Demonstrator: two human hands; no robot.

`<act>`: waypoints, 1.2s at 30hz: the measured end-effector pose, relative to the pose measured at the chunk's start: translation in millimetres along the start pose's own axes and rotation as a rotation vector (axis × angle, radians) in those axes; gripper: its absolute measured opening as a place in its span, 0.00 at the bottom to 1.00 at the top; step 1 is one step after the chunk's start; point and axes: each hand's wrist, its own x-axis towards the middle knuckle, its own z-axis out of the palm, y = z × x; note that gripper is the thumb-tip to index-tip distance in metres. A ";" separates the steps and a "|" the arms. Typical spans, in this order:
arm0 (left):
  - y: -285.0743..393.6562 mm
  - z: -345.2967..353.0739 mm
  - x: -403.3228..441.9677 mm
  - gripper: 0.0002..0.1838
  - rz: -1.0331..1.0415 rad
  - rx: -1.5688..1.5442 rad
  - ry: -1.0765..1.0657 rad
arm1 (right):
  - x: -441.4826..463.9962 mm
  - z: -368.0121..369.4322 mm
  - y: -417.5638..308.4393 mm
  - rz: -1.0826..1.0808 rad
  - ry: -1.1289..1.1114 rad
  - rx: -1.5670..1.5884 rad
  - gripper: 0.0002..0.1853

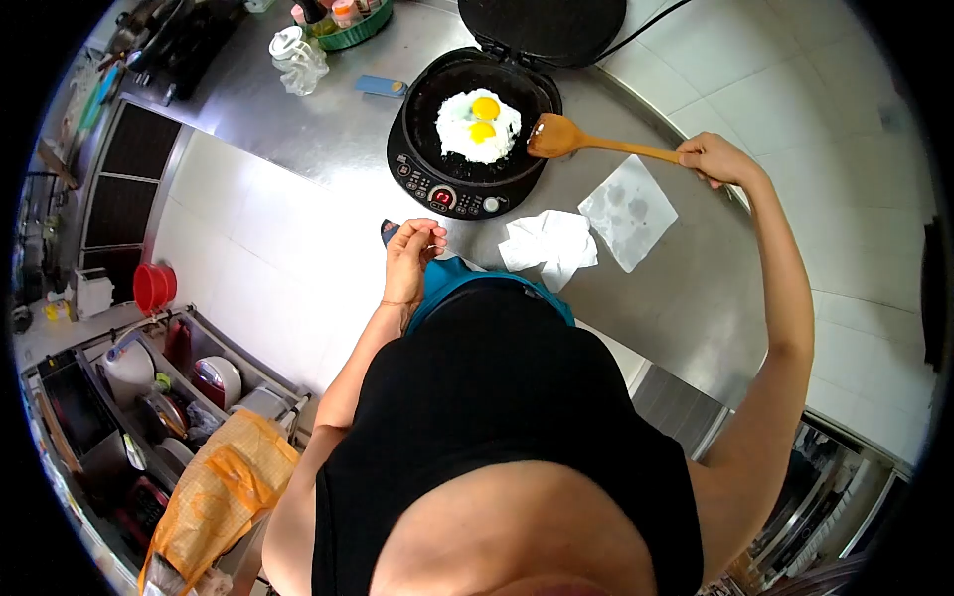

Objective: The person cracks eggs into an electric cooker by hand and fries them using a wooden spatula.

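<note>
My right hand [717, 161] is closed round the handle end of a wooden spatula [561, 136]. The spatula's blade rests at the right rim of a round black electric griddle [407, 139], beside two fried eggs [459, 124] with whole yellow yolks and white edges. My left hand [410, 256] hangs in front of my body, just below the griddle's control panel, with its fingers curled in and nothing visible in them. The griddle's lid [547, 25] stands raised at the back.
Crumpled white tissue [549, 246] and a stained square paper sheet [628, 213] lie on the steel counter [686, 288]. A blue packet [380, 86], a bagged white-lidded jar [296, 60] and a green basket of bottles [356, 30] stand left. A rack [189, 377] holds kitchenware.
</note>
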 end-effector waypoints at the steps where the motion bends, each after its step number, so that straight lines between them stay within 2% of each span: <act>1: 0.2 -0.5 -0.8 0.07 0.006 0.001 0.005 | 7.2 -4.4 -0.3 -0.003 -0.012 -0.053 0.12; 2: 0.8 -0.8 -2.6 0.07 0.012 0.002 0.012 | 13.2 -7.7 -1.3 -0.007 -0.026 -0.107 0.12; 5: 1.7 -2.5 -7.0 0.07 0.014 -0.007 0.038 | 26.7 -15.5 -7.9 -0.083 0.159 -0.526 0.15; 6: 2.0 -3.0 -7.5 0.07 0.014 -0.012 0.047 | 33.3 -17.5 -6.9 -0.071 0.210 -0.543 0.15; 8: 3.2 -3.8 -8.4 0.07 0.016 -0.023 0.061 | 45.2 -18.8 -4.5 -0.044 0.309 -0.574 0.16; 36: -2.1 -8.0 2.2 0.08 0.024 -0.059 0.085 | 89.4 -43.8 -27.3 -0.227 0.339 -0.647 0.14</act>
